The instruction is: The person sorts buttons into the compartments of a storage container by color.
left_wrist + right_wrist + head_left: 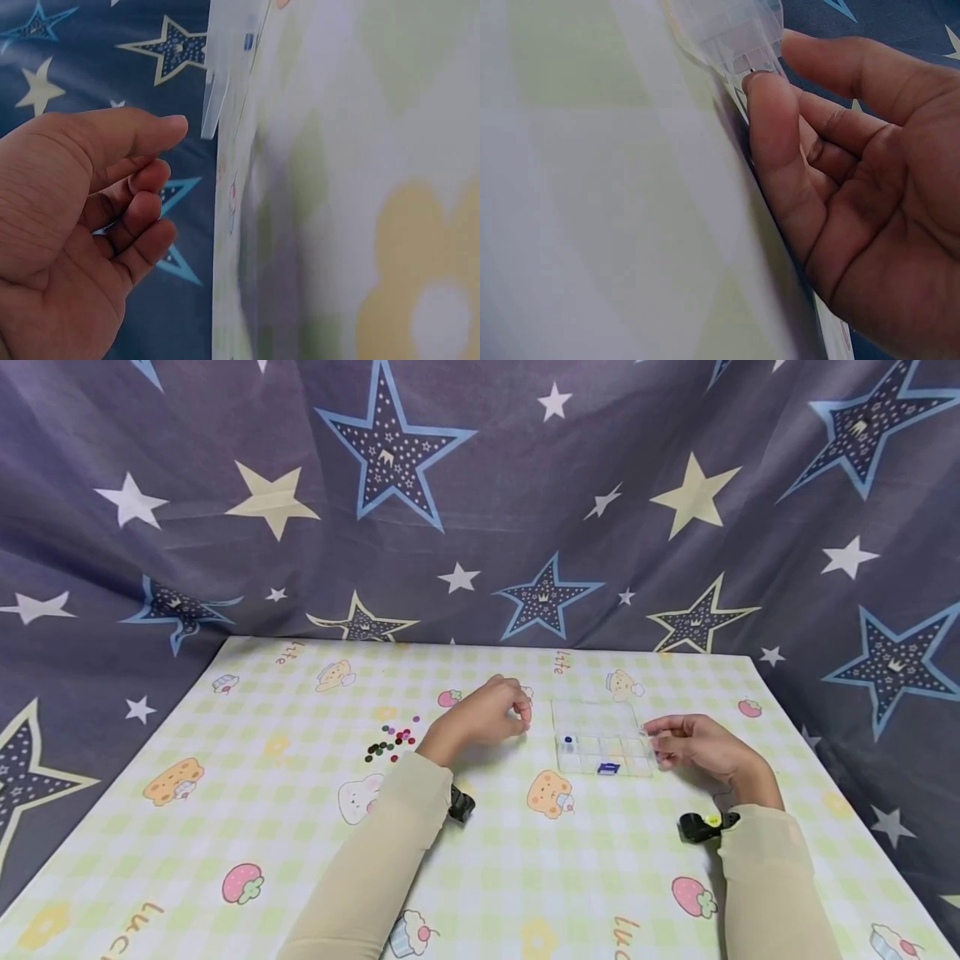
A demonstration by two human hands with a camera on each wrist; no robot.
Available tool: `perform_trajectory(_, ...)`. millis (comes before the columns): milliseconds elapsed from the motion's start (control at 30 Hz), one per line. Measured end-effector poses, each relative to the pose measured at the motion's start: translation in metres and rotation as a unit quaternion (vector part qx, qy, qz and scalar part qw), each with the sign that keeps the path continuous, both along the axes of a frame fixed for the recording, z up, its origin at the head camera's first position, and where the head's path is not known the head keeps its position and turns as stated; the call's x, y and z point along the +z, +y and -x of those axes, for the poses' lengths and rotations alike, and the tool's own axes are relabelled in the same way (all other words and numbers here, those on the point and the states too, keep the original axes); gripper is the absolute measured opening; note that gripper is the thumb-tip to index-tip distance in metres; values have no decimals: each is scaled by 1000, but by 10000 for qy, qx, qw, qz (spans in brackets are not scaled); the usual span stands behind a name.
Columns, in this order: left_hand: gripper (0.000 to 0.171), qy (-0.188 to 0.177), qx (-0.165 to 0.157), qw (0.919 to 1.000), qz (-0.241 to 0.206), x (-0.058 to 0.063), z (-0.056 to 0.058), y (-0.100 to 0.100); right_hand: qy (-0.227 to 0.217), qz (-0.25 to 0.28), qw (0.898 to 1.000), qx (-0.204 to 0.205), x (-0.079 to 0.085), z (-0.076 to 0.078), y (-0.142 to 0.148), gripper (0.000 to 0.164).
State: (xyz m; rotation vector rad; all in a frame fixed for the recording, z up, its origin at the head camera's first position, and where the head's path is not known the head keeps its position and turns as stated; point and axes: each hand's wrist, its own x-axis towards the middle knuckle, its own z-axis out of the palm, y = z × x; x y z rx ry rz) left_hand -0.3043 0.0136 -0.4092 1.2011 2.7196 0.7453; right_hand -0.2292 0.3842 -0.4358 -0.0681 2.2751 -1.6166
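A clear plastic compartment box (588, 767) stands on the table with its transparent lid (596, 717) raised at the back. One dark blue bead (568, 740) shows in its left part, and a blue tab (608, 768) marks the front. My right hand (701, 746) grips the box's right edge; in the right wrist view, the fingertips (761, 86) meet the clear plastic. Left of the box, my left hand (487, 710) hovers over the table with loosely curled fingers. Nothing shows between its thumb (161, 131) and fingers in the left wrist view.
Several small loose beads (386, 746), red, purple, green and dark, lie scattered left of my left hand. A checked tablecloth (315, 852) with printed cartoons covers the table. Behind its far edge hangs a dark star-patterned curtain (480, 535).
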Motion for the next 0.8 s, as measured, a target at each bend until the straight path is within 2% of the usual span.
perform_trajectory(433, 5, 11, 258, 9996, -106, 3, 6, -46, 5, -14, 10000, -28, -2, 2, 3, 48)
perform_trajectory(633, 6, -160, 579, 9980, -176, 1, 9, -73, -14, 43, 10000, -29, -3, 3, 2, 47)
perform_trajectory(800, 4, -92, 721, 9969, -301, 3, 11, -94, 26, -8, 10000, -38, -3, 1, 2, 47)
